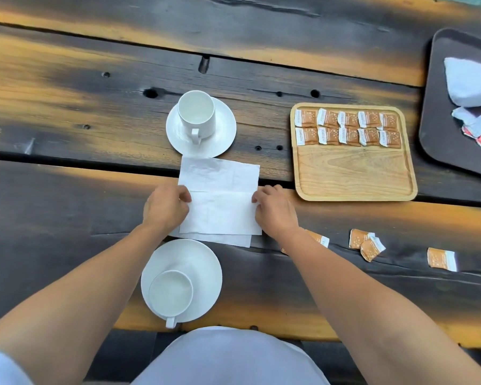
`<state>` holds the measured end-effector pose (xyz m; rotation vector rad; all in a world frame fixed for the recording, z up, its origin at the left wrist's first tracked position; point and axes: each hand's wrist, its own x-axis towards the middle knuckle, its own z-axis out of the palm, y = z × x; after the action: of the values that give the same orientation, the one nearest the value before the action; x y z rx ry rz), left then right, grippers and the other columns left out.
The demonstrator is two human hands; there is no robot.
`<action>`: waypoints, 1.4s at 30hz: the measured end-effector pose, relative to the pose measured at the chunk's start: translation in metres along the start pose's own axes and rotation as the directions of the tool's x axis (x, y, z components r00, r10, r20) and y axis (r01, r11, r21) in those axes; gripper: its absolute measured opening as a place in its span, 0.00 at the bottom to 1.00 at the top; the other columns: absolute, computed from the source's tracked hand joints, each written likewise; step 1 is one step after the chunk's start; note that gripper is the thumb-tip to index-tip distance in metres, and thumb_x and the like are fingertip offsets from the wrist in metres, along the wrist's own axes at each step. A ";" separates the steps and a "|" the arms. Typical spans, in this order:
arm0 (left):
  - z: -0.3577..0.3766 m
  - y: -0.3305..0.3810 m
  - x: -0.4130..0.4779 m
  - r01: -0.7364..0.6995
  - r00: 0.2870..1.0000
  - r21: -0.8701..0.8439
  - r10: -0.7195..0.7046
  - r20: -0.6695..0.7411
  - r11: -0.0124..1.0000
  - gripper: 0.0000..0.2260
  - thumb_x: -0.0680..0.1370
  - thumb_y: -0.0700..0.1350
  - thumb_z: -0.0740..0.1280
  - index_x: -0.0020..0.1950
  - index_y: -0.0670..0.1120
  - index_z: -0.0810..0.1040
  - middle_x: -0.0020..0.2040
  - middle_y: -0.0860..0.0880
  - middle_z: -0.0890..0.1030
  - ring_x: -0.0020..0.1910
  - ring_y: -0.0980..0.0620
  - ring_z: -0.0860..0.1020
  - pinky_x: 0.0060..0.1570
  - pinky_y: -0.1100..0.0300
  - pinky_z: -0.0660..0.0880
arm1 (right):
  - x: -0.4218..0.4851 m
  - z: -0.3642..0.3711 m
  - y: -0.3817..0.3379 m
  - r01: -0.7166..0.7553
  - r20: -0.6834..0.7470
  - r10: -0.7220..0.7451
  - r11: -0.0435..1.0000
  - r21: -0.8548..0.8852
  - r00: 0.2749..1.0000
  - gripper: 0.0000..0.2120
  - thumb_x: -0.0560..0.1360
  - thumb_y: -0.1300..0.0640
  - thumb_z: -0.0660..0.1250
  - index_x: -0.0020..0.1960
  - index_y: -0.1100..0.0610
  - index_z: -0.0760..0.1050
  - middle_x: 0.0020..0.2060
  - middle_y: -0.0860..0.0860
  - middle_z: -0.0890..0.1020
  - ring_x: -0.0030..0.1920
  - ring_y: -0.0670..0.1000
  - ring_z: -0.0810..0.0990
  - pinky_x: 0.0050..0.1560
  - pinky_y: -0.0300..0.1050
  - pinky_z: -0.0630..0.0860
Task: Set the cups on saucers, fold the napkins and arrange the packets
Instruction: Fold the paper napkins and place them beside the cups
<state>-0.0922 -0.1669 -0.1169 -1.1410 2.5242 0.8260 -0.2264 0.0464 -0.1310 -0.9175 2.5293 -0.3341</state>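
Near cup (pixel 170 293): on its saucer (pixel 206 262) at the table (pixel 67 190) edge, just below the napkin (pixel 220 212).
Napkin feel: thin, limp paper, probably easy to tear; best held at its edges.
Napkin position: flat on the table, half folded, between both hands.
Left hand (pixel 165 207): pinches the left edge at the crease.
Right hand (pixel 274 209): pinches the right edge likewise.
Loose packets (pixel 367 244): beside the right forearm.

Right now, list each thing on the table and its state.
Far cup: upright, empty, on its saucer.
Near cup: upright, empty, on its saucer.
Napkin: partly folded, flat on table.
Left grip: pinches napkin's left edge.
Right grip: pinches napkin's right edge.
Wooden tray: ten packets in two rows.
Loose packets: scattered on table, off tray.
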 end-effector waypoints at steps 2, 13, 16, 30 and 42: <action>0.002 0.002 0.005 -0.052 0.995 -0.015 0.050 -0.082 0.999 0.10 0.75 0.39 0.61 0.51 0.50 0.79 0.49 0.49 0.79 0.53 0.45 0.76 0.48 0.50 0.76 | 0.007 -0.002 -0.004 -0.021 0.004 0.021 1.000 0.007 1.000 0.15 0.76 0.62 0.60 0.61 0.56 0.76 0.56 0.52 0.77 0.59 0.56 0.69 0.52 0.51 0.74; 0.019 0.001 0.019 0.007 1.000 0.038 -0.007 -0.005 0.999 0.06 0.77 0.46 0.68 0.53 0.49 0.78 0.57 0.48 0.71 0.65 0.47 0.66 0.53 0.53 0.71 | 0.020 0.004 -0.007 -0.102 0.061 0.102 0.995 0.004 0.993 0.10 0.77 0.59 0.64 0.57 0.58 0.72 0.56 0.54 0.72 0.58 0.56 0.67 0.52 0.49 0.72; 0.015 -0.002 0.020 -0.013 1.000 0.017 0.013 -0.004 1.000 0.01 0.77 0.43 0.67 0.48 0.48 0.77 0.53 0.49 0.75 0.62 0.46 0.68 0.52 0.52 0.71 | 0.019 0.004 -0.003 -0.108 0.064 0.106 0.994 0.033 0.992 0.09 0.77 0.60 0.62 0.56 0.58 0.73 0.55 0.54 0.72 0.58 0.56 0.66 0.52 0.48 0.71; 0.002 0.010 0.010 0.293 0.956 -0.734 -0.208 0.208 0.613 0.06 0.75 0.40 0.69 0.38 0.45 0.75 0.42 0.44 0.76 0.44 0.48 0.73 0.47 0.54 0.68 | 0.010 -0.008 0.001 -0.360 0.123 0.388 0.628 0.691 0.913 0.02 0.74 0.58 0.66 0.43 0.53 0.73 0.33 0.45 0.71 0.36 0.47 0.69 0.42 0.44 0.69; -0.013 0.056 -0.008 0.492 0.870 -0.813 -0.172 0.462 0.310 0.08 0.73 0.41 0.62 0.41 0.43 0.80 0.41 0.42 0.79 0.42 0.41 0.77 0.45 0.51 0.74 | 0.009 -0.019 -0.023 -0.349 0.140 0.396 0.529 0.773 0.908 0.04 0.74 0.55 0.64 0.40 0.50 0.72 0.38 0.46 0.77 0.38 0.47 0.74 0.38 0.43 0.70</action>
<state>-0.1285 -0.1399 -0.0811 -1.5635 1.3058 2.2037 -0.2281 0.0245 -0.1090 0.0043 2.1426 -1.2172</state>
